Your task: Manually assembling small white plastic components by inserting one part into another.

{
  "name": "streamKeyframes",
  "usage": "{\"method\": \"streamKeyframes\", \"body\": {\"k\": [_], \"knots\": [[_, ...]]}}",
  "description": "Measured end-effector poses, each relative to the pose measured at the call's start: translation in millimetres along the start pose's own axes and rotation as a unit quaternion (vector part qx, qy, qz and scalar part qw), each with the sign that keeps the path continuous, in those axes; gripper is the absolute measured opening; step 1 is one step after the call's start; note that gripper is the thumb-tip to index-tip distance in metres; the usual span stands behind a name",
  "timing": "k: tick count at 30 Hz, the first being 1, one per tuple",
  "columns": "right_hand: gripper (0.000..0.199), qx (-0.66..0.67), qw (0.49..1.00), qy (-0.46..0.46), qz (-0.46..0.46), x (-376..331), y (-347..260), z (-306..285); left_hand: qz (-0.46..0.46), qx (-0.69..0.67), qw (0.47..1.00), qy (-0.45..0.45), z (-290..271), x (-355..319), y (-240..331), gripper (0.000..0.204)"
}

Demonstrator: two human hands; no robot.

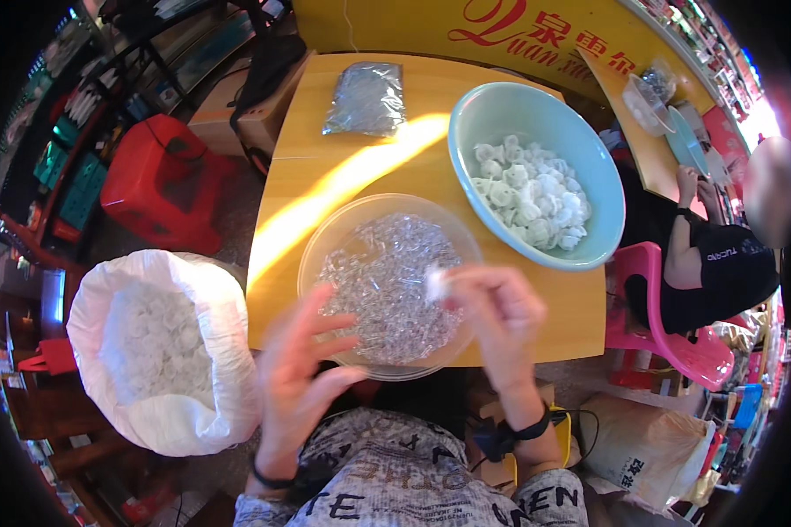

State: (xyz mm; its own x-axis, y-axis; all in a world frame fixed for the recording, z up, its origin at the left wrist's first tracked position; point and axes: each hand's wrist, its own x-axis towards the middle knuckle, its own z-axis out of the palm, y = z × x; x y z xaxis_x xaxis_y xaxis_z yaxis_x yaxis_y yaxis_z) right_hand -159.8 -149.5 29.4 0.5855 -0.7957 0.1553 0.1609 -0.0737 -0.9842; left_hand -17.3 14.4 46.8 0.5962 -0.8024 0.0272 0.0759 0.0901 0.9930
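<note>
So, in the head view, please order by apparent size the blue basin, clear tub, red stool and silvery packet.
1. Blue basin and clear tub: too alike to rank
2. Red stool
3. Silvery packet

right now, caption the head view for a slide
Right hand holding a white piece over a bowl of clear bits

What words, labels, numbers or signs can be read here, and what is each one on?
I won't copy wording, but lettering stands here:
Yellow board: large, red.
Wearer's grey shirt: dark; the smallest lines are too small to read.
Co-worker's black shirt: short, pale.
Pale sack: dark; part is too small to read.
Green packs, far left: any print is too small or blurred.
Clear bowl, light blue basin: none visible.
</note>
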Motion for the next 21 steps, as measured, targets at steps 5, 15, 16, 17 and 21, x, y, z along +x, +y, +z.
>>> {"method": "streamKeyframes", "body": {"k": [5,15,16,17,21], "knots": [[0.007,-0.381,0.878,0.233,-0.17,47.2,-28.4,-75.9,0.112,0.258,0.923,0.261,-113.1,-26.9,20.7,0.046],[0.015,-0.533,0.794,0.224,-0.188,81.6,-9.2,-110.0,-0.187,0.488,0.846,0.104,-179.7,-33.5,-42.3,0.057],[0.015,-0.508,0.806,0.231,-0.196,69.0,-16.5,-88.8,-0.147,0.505,0.846,0.086,-175.5,-29.9,-41.6,0.058],[0.014,-0.484,0.84,0.175,-0.172,54.3,-18.5,-65.5,-0.152,0.504,0.845,0.089,-174.0,-28.2,-40.5,0.058],[0.013,-0.38,0.913,-0.122,-0.082,6.8,-1.6,0.2,-0.109,0.512,0.845,0.107,-169.6,-16.3,-42.2,0.05]]}}
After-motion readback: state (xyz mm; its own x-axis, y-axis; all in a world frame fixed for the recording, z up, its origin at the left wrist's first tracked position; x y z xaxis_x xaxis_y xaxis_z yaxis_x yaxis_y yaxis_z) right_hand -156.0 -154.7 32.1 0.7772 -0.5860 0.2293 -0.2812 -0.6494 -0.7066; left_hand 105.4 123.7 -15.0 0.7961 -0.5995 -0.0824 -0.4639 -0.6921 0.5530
